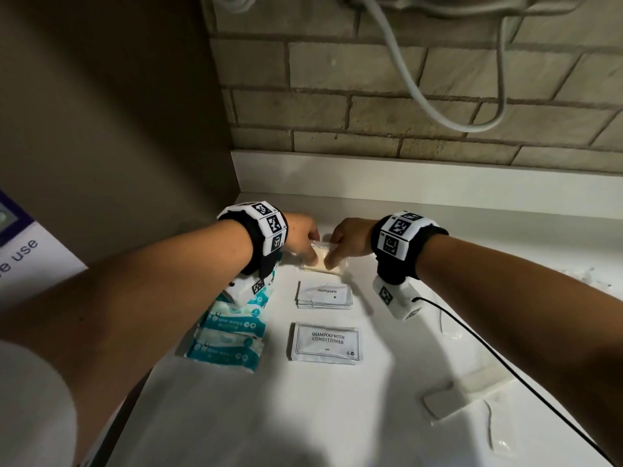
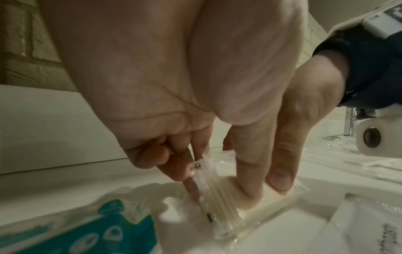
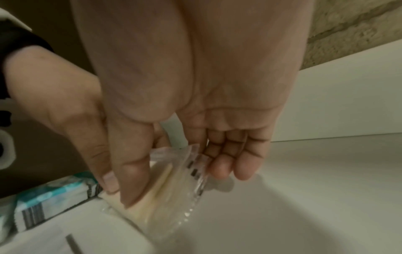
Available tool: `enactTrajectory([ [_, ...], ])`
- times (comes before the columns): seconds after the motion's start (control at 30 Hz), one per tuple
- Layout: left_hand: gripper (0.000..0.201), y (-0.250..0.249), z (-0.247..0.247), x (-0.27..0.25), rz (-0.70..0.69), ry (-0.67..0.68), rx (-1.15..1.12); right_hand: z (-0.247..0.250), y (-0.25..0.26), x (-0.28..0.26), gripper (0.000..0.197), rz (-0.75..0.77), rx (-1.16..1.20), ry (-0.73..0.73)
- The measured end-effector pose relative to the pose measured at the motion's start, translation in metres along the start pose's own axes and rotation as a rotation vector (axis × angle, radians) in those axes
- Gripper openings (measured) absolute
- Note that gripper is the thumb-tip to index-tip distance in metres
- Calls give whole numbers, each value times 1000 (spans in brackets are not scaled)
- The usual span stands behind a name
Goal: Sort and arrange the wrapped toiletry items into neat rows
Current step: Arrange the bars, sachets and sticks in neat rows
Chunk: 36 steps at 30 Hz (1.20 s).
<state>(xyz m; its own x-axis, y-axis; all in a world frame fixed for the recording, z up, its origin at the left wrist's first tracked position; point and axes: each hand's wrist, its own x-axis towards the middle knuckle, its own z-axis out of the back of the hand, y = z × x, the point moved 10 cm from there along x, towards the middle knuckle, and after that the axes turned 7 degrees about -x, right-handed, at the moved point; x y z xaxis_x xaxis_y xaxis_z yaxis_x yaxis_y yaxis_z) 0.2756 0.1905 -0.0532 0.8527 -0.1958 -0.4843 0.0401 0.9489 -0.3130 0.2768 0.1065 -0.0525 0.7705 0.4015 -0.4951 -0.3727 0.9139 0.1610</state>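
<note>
clear-wrapped cream soap bar (image 1: pixel 323 261), far end of middle column; toothpaste sachets (image 1: pixel 324 295) stacked; shampoo sachet (image 1: pixel 325 342) flat, nearest; teal wipes packs (image 1: pixel 229 335) left column

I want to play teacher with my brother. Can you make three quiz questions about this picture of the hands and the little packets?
1. True or false: both hands touch the clear-wrapped soap.
2. Which packet lies nearest the camera in the middle column: A toothpaste, B shampoo with conditioner, C soap?
3. Fill in: the teal wipes packs lie to the ___ of the shampoo.

Key: 1 true (left hand, right hand); 2 B; 3 left.
</note>
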Motion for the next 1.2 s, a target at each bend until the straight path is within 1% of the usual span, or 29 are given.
enactTrajectory([
  [0.07,45,1,-3,-1,3,12,-5,1,2,-1,48,3,6,-8],
  [0.13,44,1,-5,-2,3,20,-11,1,5,-3,52,18,-6,-21],
  [0.2,45,1,-6,-3,-8,15,-8,1,7,-5,52,35,-9,-32],
  [0.3,44,-6,-4,-6,-74,-19,14,5,8,-7,52,60,9,-103],
  [0.4,35,-14,-1,-10,-158,-58,1,13,11,-10,58,109,27,-193],
  [0.47,35,-18,1,-13,-187,-92,18,16,14,-14,55,145,-2,-222],
  [0.57,34,-21,2,-16,-194,-138,66,19,14,-16,54,156,-10,-259],
  [0.63,35,-20,2,-16,-179,-158,98,17,12,-16,57,142,-8,-255],
  [0.73,41,-14,-4,-13,-149,-157,131,7,11,-13,64,123,-40,-196],
  [0.8,37,-11,-4,-12,-122,-150,135,3,11,-12,57,118,-65,-181],
  [0.87,29,-10,-5,-11,-97,-134,137,1,11,-11,48,114,-78,-177],
  [0.97,23,-8,-5,-11,-88,-114,138,4,10,-11,44,104,-77,-187],
  [1.07,27,-7,-2,-11,-92,-132,127,6,10,-10,45,96,-78,-193],
  [1.2,34,-6,-6,-12,-94,-128,130,-1,8,-7,43,81,-96,-153],
])
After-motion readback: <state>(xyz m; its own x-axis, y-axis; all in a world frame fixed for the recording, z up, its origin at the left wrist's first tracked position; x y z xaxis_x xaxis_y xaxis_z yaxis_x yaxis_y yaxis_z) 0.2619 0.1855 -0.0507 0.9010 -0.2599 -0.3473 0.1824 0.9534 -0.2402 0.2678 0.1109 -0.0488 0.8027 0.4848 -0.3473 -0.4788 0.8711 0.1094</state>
